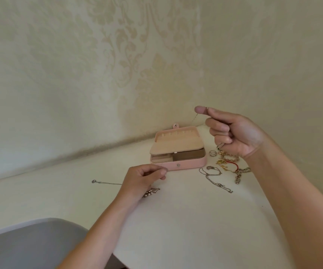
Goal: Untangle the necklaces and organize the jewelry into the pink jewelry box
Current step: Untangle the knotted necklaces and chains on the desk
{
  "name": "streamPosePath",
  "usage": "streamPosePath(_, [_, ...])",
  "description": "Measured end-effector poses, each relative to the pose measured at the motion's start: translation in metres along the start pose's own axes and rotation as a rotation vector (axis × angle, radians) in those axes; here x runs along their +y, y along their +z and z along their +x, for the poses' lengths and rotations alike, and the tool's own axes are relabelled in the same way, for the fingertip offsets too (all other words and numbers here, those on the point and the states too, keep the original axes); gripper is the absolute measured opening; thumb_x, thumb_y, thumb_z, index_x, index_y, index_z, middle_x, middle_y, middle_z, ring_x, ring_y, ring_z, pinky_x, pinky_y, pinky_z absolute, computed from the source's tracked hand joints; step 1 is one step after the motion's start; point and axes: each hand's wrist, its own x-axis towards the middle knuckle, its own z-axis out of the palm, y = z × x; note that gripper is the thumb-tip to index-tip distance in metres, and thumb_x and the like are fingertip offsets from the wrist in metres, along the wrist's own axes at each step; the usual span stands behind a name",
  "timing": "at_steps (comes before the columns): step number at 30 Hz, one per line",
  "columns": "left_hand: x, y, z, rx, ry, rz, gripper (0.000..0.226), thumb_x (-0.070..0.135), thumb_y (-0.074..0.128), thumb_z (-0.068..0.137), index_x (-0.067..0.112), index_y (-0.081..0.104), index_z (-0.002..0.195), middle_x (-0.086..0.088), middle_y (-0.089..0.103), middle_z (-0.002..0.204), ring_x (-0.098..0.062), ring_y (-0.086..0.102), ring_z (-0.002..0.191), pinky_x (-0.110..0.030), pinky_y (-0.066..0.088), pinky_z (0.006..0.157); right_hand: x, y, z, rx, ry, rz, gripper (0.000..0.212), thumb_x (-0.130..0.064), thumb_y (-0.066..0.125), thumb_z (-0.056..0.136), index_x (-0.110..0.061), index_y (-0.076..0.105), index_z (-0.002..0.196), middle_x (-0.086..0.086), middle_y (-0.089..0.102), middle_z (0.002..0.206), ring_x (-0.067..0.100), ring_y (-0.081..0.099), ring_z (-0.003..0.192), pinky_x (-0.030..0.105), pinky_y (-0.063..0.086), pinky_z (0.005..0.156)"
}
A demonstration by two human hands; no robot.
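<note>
The pink jewelry box (186, 165) stands open near the wall, its beige inner flap raised over the compartments. My right hand (234, 133) is lifted beside the box and pinches a thin chain (193, 118) between thumb and forefinger; a short length dangles to the left. My left hand (144, 176) hovers in front of the box with thumb pressed to forefinger, as on the chain's other end; the chain is too fine to follow there. A tangle of gold and red jewelry (229, 165) lies under my right wrist.
On the white table (176, 220) lie a silver ring (213, 153), a silver chain (216, 182), a pendant necklace (102, 182) at the left and a beaded piece (151, 191) under my left hand. A grey chair (30, 243) stands at the lower left. Patterned walls meet behind the box.
</note>
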Motion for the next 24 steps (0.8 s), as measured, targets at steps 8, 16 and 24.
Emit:
streamPosePath(8, [-0.005, -0.051, -0.005, -0.039, -0.079, 0.014, 0.009, 0.007, 0.067, 0.084, 0.002, 0.073, 0.087, 0.006, 0.073, 0.074, 0.003, 0.049, 0.047, -0.009, 0.034, 0.044, 0.017, 0.008, 0.008, -0.057, 0.21, -0.099, 0.033, -0.017, 0.043, 0.089, -0.009, 0.058, 0.117, -0.006, 0.03, 0.042, 0.002, 0.025, 0.029, 0.013, 0.013, 0.028])
streamPosePath(16, [-0.018, -0.057, -0.004, -0.07, -0.037, -0.093, 0.011, 0.002, 0.062, 0.087, 0.004, 0.073, 0.086, -0.009, 0.073, 0.078, -0.011, 0.059, 0.058, -0.017, 0.047, 0.055, 0.022, 0.007, 0.008, -0.042, 0.307, -0.334, 0.032, -0.017, 0.047, 0.087, -0.01, 0.063, 0.115, -0.006, 0.025, 0.042, 0.001, 0.02, 0.031, 0.013, 0.012, 0.028])
streamPosePath(24, [-0.023, -0.062, 0.0, -0.099, -0.017, -0.145, 0.006, 0.008, 0.069, 0.081, 0.003, 0.069, 0.08, -0.013, 0.071, 0.078, -0.018, 0.061, 0.065, -0.025, 0.048, 0.056, 0.044, 0.013, 0.013, 0.155, 0.335, -1.074, 0.028, -0.01, 0.04, 0.1, -0.004, 0.06, 0.082, 0.0, 0.038, 0.04, 0.009, 0.024, 0.032, 0.017, 0.019, 0.031])
